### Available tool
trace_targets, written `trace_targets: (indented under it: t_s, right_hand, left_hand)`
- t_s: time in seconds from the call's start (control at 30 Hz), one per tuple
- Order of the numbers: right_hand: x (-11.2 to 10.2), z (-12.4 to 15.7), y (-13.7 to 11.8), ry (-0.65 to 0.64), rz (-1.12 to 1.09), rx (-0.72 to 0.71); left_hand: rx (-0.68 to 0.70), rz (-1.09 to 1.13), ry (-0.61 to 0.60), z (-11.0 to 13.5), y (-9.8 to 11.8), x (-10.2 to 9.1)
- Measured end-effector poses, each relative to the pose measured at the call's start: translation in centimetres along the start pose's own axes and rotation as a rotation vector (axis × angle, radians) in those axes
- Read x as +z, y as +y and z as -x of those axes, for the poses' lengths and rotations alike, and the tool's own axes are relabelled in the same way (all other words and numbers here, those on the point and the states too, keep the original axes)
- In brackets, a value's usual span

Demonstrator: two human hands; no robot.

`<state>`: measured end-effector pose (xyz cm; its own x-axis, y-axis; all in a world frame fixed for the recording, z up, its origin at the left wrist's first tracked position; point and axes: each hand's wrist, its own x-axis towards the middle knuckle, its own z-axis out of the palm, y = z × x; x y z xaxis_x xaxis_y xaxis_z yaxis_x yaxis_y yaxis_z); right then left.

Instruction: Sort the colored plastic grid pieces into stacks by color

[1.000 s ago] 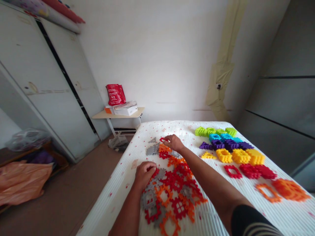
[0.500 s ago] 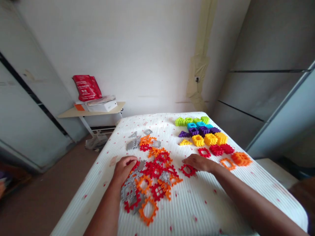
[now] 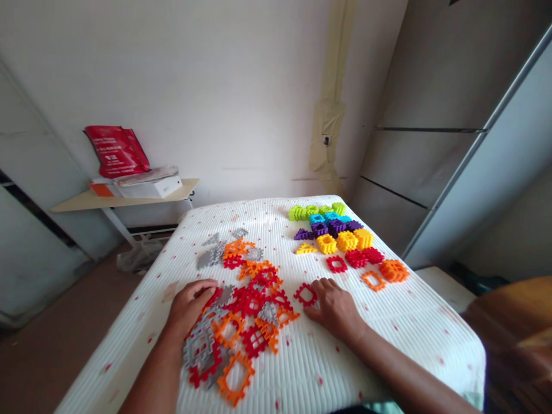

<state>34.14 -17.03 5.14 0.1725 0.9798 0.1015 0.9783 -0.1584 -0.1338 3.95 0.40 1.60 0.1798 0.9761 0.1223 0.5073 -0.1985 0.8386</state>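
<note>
A loose pile of red, orange and grey plastic interlocking pieces (image 3: 254, 341) lies on the bed in front of me. At its left edge is my left hand (image 3: 190, 305), fingers curled together over a red interlocking piece (image 3: 210, 301), most of which the hand covers. Right of the pile, my right hand (image 3: 336, 307) is closed at the right side of a red square frame piece (image 3: 297, 294), which lies about flat. The fingertips there are partly hidden.
Sorted stacks stand at the right: green (image 3: 297, 213), blue (image 3: 317, 219), purple (image 3: 319, 229), yellow (image 3: 327, 244), red (image 3: 356, 259) and orange (image 3: 394, 271). Beyond the bed's left side, a small table (image 3: 77, 198) carries a red bag (image 3: 114, 152) and a white box (image 3: 161, 187). Grey cabinets flank the room.
The view has swung right, so everything sits further left. My right hand has shifted from the red frame's upper right to its right side, nearer me. The left hand stays at the pile's edge.
</note>
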Motion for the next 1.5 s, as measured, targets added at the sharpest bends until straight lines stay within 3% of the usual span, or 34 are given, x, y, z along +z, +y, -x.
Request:
trace_targets:
  t_s: [0.17,0.37,0.53,1.0,1.23,1.33,1.5]
  right_hand:
    - [0.6,0.3,0.4,0.082,-0.052,0.015]
    - [-0.5,-1.7,5.2,0.351,0.089,0.181]
    - [-1.0,-3.0,7.2,0.256,0.178,0.268]
    - [-0.6,-3.2,6.8,0.167,0.197,0.317]
    - [0.0,-3.2,6.7,0.198,0.262,0.292]
    - [-0.1,-2.9,6.7,0.281,0.288,0.261]
    - [0.0,-3.4,5.5,0.455,0.188,-0.013]
  left_hand:
    - [-0.019,0.014,0.007,0.0,0.2,0.0]
    - [-0.041,0.017,0.024,-0.1,0.4,0.0]
    - [-0.062,0.000,0.016,-0.2,0.3,0.0]
    - [-0.030,-0.004,0.015,-0.3,-0.2,0.0]
    - [0.027,0.029,0.036,0.1,0.0,0.2]
    - [0.041,0.043,0.047,0.0,-0.2,0.4]
    - [0.070,0.071,0.061,-0.1,-0.9,0.7]
